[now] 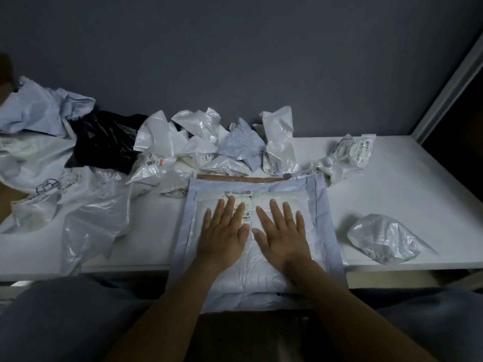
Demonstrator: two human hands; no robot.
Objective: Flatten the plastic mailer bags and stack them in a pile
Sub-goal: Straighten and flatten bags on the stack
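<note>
Across the top half of the frame stands a plain grey wall (235,61), and below it a white table (405,194) fills the middle band from edge to edge. Along the table's far side, from the upper left to the centre, runs a heap of crumpled mailer bags (198,145). It includes a big pale-blue bag (39,113) at the far left, a large white printed bag (34,165) below that, and a black bag (104,139) between them and the white ones.

At lower centre lies the flattened pile. Its bottom layer is a pale-blue mailer (321,205) whose near end hangs over the table's front edge, with a smaller white mailer (251,273) lying flat on top. Left of the pile, a translucent bag (91,226) droops over the front edge. At centre right, apart from the pile, sits a crumpled clear bag (384,239), and a labelled wad (347,152) lies further back on the right. A thin brown strip (235,178) rests just behind the pile's far edge.

The left hand (222,236) and the right hand (282,236) lie side by side on the white mailer. Both are palm down with straight, spread fingers, pressing on it, and the thumbs nearly meet.
</note>
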